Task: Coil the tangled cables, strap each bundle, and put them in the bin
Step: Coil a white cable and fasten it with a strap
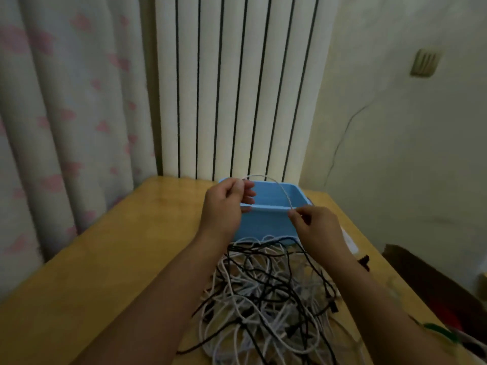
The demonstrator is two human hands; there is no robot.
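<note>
Centre frame: left hand (224, 204) and right hand (313, 225) each pinch a white cable (279, 184) arching over the blue bin (266, 222). Tangle (266, 293) lies on the table (105, 259), lower centre. Best to pull the cable fully free before coiling, with even loops and light tension.

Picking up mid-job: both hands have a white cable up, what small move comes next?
Probably draw the white cable free of the pile: left hand and right hand pinch one arc over the blue bin; nothing is coiled yet.
</note>
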